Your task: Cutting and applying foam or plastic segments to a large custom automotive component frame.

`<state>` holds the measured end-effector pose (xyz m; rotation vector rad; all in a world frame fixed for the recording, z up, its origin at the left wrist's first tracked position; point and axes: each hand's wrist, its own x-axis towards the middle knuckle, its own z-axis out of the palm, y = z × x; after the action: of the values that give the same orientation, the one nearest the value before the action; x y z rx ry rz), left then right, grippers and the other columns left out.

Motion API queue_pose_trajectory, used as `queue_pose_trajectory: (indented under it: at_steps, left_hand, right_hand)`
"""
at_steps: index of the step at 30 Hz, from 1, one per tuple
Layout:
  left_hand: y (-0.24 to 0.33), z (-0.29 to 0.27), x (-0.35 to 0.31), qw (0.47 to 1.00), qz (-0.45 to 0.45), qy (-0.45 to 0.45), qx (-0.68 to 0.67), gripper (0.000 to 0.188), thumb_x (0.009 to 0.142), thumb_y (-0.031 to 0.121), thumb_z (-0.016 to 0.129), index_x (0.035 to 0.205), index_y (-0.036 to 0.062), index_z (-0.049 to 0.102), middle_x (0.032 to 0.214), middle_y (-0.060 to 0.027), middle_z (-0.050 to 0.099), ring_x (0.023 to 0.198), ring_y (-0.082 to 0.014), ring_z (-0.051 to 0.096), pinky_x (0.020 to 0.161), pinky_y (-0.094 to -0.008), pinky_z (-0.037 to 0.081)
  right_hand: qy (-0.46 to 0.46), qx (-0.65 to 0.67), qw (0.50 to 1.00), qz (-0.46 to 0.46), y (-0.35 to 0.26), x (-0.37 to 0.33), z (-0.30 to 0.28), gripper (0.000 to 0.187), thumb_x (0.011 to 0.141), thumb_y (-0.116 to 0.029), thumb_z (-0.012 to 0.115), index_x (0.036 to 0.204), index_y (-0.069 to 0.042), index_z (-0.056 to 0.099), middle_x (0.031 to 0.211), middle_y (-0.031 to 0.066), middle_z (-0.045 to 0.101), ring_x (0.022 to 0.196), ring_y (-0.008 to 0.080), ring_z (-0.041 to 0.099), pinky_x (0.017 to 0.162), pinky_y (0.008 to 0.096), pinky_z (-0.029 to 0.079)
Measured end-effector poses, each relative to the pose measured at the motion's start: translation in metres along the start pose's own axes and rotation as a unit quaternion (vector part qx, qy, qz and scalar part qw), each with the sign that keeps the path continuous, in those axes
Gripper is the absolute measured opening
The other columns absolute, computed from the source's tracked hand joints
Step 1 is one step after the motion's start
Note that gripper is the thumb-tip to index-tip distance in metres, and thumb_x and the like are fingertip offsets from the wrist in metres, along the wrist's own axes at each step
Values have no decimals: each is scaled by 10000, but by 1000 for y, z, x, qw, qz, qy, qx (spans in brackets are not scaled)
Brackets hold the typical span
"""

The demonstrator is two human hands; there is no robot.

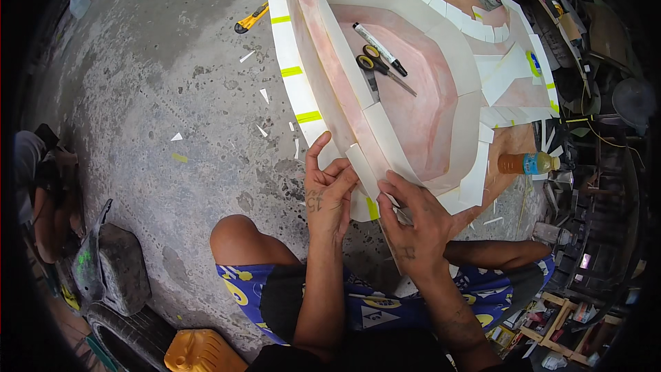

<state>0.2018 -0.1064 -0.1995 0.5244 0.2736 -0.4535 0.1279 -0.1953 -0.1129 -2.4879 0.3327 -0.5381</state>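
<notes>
A large pinkish moulded form (416,62) lies in front of me, its edges lined with white card pieces and yellow-green tape. Between my hands is a narrow white card strip (363,167), slanting along the form's near rim. My left hand (326,189) pinches its left side between thumb and fingers, the index finger raised. At the strip's lower end my right hand (418,224) is closed, thumb and fingertips pressed on it. Inside the form's hollow rest a white marker with black ends (380,48) and black-and-yellow scissors (379,65).
A yellow cutter knife (251,18) and white card scraps lie on the concrete floor. To the right stands a bottle of amber liquid (529,163) beside cluttered shelving. At lower left are a tyre (131,336) and an orange-yellow jerrycan (204,353). Another person sits at far left.
</notes>
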Motion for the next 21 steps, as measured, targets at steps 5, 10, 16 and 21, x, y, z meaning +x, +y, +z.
queue_pose_trajectory:
  at_steps: [5,10,16,21]
  left_hand:
    - [-1,-5,-1,999,1,-12,31,678,893,-18,701,1475,84,367,1230,-199,677,1098,-223,677,965,-352,538]
    - [-1,-6,-1,999,4,-12,34,675,894,-29,690,1475,86,367,1208,-192,687,1082,-221,681,958,-351,536]
    - [-1,-2,-2,1000,6,1,23,679,882,-66,682,1464,73,363,1087,-168,707,994,-201,695,909,-328,546]
    - [-2,-4,-4,999,15,-1,40,665,891,-35,687,1466,78,373,1150,-171,704,1044,-214,688,942,-355,540]
  right_hand:
    - [-1,5,1000,4,0,0,1,374,809,11,767,1170,-18,672,942,119,756,852,255,740,719,342,602]
    - [-23,14,999,23,-1,-1,-1,373,814,66,737,1178,16,669,989,163,739,905,242,751,792,325,601]
    - [-24,9,999,19,1,-1,-2,384,812,70,736,1185,15,666,992,164,739,903,246,751,790,328,603]
    - [-23,19,999,20,1,-2,-1,390,807,77,736,1186,17,664,990,160,740,898,241,751,794,325,602]
